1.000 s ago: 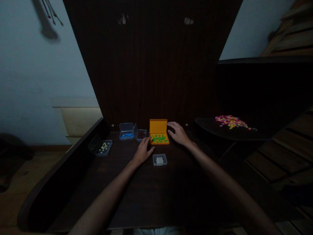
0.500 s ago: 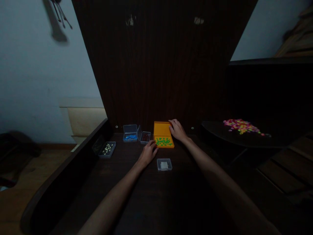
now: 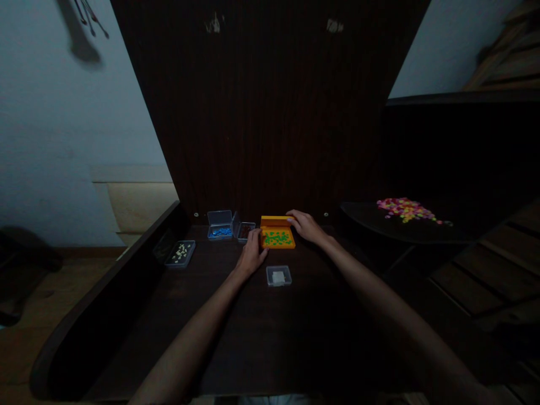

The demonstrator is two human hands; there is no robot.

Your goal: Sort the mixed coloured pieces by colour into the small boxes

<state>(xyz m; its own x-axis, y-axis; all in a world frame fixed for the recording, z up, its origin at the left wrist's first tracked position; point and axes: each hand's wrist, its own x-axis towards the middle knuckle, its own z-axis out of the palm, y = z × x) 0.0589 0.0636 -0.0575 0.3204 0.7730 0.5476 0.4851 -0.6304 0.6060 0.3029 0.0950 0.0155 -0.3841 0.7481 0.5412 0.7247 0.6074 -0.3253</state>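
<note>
In the head view an orange box (image 3: 278,246) holds several small green pieces (image 3: 277,238). Its hinged orange lid (image 3: 276,221) is tilted partway over the back of the box. My left hand (image 3: 251,254) grips the box along its left side. The fingers of my right hand (image 3: 309,226) are closed on the lid's upper right corner. Nearer to me lies a small clear plastic box (image 3: 279,284) with something white in it.
Left of my hands, open clear boxes hold blue pieces (image 3: 221,232), dark red pieces (image 3: 246,231) and cream pieces (image 3: 181,252). A pile of pink and yellow pieces (image 3: 407,209) lies on a dark side shelf (image 3: 367,220). A tall dark panel (image 3: 261,124) rises behind the boxes.
The orange lid has swung forward from nearly upright, with my right hand on it. My left hand has shifted to the box's left side. The whole view has moved slightly.
</note>
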